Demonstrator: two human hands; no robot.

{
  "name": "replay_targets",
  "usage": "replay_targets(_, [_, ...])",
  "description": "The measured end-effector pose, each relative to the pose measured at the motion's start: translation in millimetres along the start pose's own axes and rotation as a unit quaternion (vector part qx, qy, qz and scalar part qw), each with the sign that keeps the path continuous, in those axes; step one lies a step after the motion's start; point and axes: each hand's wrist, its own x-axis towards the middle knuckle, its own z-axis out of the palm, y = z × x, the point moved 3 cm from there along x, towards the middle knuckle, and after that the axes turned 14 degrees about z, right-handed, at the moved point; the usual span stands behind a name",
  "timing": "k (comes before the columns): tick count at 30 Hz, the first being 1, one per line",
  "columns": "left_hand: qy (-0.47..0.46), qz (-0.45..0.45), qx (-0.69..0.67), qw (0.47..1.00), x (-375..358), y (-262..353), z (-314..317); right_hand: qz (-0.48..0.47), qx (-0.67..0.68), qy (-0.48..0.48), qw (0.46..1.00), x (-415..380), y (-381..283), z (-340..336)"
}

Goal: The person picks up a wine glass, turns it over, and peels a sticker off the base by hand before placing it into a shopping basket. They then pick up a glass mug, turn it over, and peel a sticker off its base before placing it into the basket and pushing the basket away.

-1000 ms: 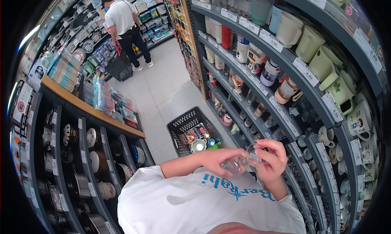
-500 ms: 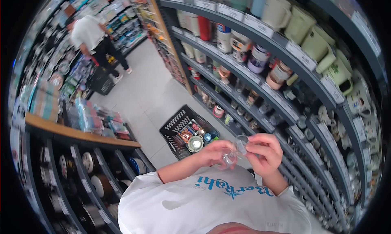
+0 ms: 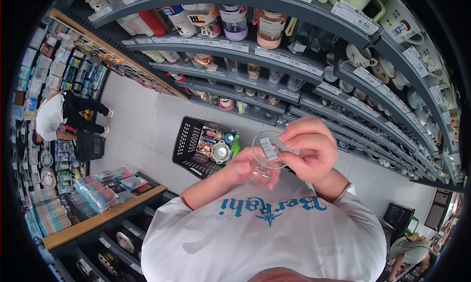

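Observation:
A clear glass (image 3: 260, 173) with a round, flat, transparent end is held between both hands, in front of my chest. On the round end sits a white barcode sticker (image 3: 269, 148). My left hand (image 3: 240, 165) is closed around the lower part of the glass, its fingers partly seen through it. With thumb and fingers pinched, my right hand (image 3: 311, 149) grips the round end beside the sticker. The exact shape of the glass between the hands is hard to make out.
On the floor ahead stands a black shopping basket (image 3: 184, 140) holding several goods. Shelves with tumblers (image 3: 234, 23), mugs (image 3: 402, 24) and price tags rise ahead and right. A person (image 3: 51, 116) bends at the far left; another person (image 3: 412, 250) is at lower right.
My view has turned to the right, so the shelves and basket appear rotated. The round end of the glass now faces me, showing its barcode. Both hands keep hold of it.

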Motion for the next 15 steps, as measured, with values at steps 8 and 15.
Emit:
replay_targets(8, [0.017, -0.02, 0.0, 1.0, 16, -12, 10, -0.029, -0.054, 0.019, 0.998, -11, -4, -19])
replay_targets(15, [0.013, -0.007, 0.091, 0.996, 41, -28, 22, -0.06, -0.093, 0.042, 0.993, -24, -6, -54])
